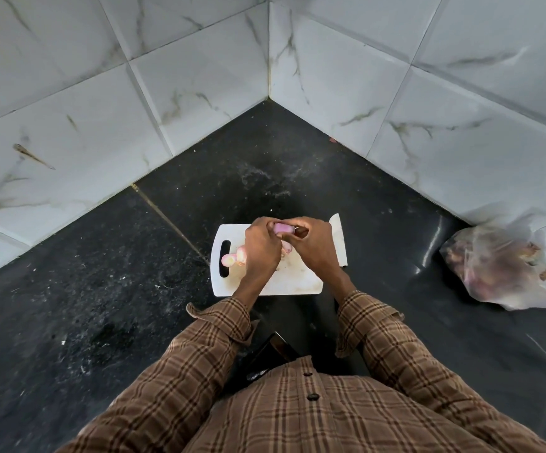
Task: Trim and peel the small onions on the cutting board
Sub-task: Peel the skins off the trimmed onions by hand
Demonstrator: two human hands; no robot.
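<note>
A white cutting board (297,282) lies on the black counter in front of me. Both hands are raised just above its far edge. My left hand (261,246) pinches a small pink peeled onion (282,227) at its fingertips. My right hand (314,243) grips a knife whose wide pale blade (338,238) sticks out to the right over the board; its fingertips meet the onion. Several peeled pink onions (232,258) lie on the board's left part beside the handle slot, partly hidden by my left hand. Another piece (287,247) shows between the hands.
A clear plastic bag (506,269) with unpeeled onions sits at the right against the tiled wall. White marble-look tiles form a corner behind the board. The black counter (101,289) stretches left and right, speckled with crumbs.
</note>
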